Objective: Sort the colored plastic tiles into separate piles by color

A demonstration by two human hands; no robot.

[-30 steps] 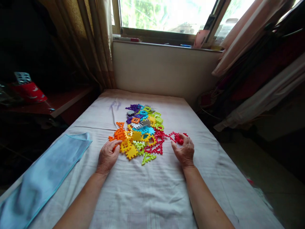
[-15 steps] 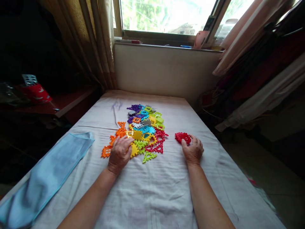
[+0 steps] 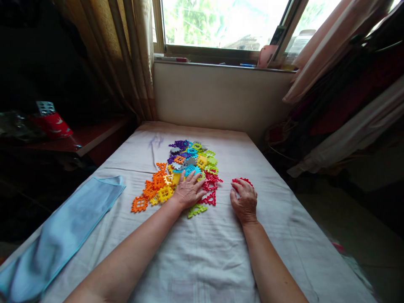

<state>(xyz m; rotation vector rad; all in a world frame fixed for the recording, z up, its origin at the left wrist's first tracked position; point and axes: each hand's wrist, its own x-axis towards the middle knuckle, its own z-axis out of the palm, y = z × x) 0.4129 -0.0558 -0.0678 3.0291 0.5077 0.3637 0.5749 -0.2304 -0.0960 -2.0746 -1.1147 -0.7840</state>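
Observation:
A pile of colourful plastic interlocking pieces with toothed edges (image 3: pixel 191 162) lies on the white sheet. My left hand (image 3: pixel 189 191) is spread flat over the near part of the pile, palm down, covering some yellow and blue pieces. Orange pieces (image 3: pixel 139 204) trail out to its left. A green triangular piece (image 3: pixel 197 211) lies just below its fingers, and red pieces (image 3: pixel 210 198) are on its right. Apart from the pile, my right hand (image 3: pixel 244 201) has its bent fingers over a small group of red interlocking pieces (image 3: pixel 247 181), mostly hidden beneath it.
A light blue cloth (image 3: pixel 69 231) is spread along the left of the sheet (image 3: pixel 195 261). Beyond the far edge stand a wall and a window with a sill (image 3: pixel 221 65). A dark red table (image 3: pixel 104 131) is at the left; clothes (image 3: pixel 350 109) hang at the right.
My left hand has slid right across the pile from the orange and yellow pieces, uncovering a yellow window-shaped piece. My right hand has shifted left and now covers more of the red pieces.

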